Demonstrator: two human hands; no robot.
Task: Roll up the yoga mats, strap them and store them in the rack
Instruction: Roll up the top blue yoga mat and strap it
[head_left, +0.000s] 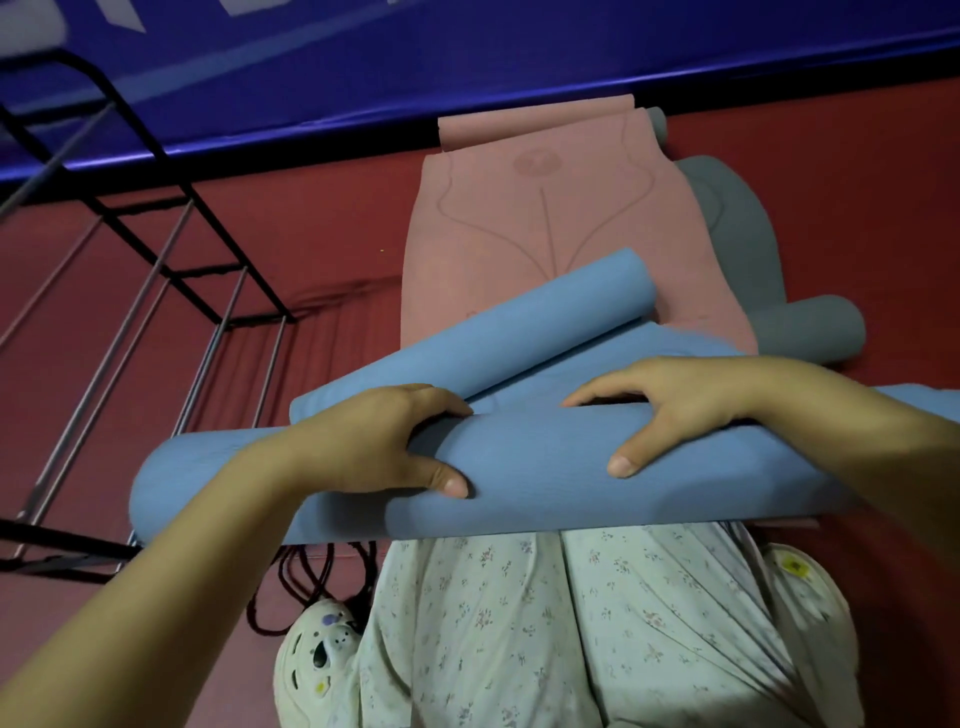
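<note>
Nearest the camera are the person's knees in pale flowered trousers (545, 623), with a white clog (317, 660) on the left foot and another (795, 577) at the right, all on the red floor (322, 260). A dark cord (291, 587) lies looped on the floor by the left clog.

Just above the knees a blue mat (519, 483) is partly rolled, the roll lying crosswise. The left hand (379, 447) grasps the roll, fingers curled over its top and thumb pressed to its near side. The right hand (670, 410) grasps it too, fingers arched over the top, thumb on the near face. Beyond the hands the mat's unrolled part lies flat, and its far end curls up into a second, smaller roll (519, 322).

Under the blue mat a pink mat (545, 223) lies spread along the floor, marked with thin lines, its far end curled against the floor's far edge. A grey mat (737, 223) lies beneath and right of the pink one, its near end in a loose roll.

At the floor's left edge stands a black rack (171, 249) with metal bars. A blue wall (467, 67) rises behind.
</note>
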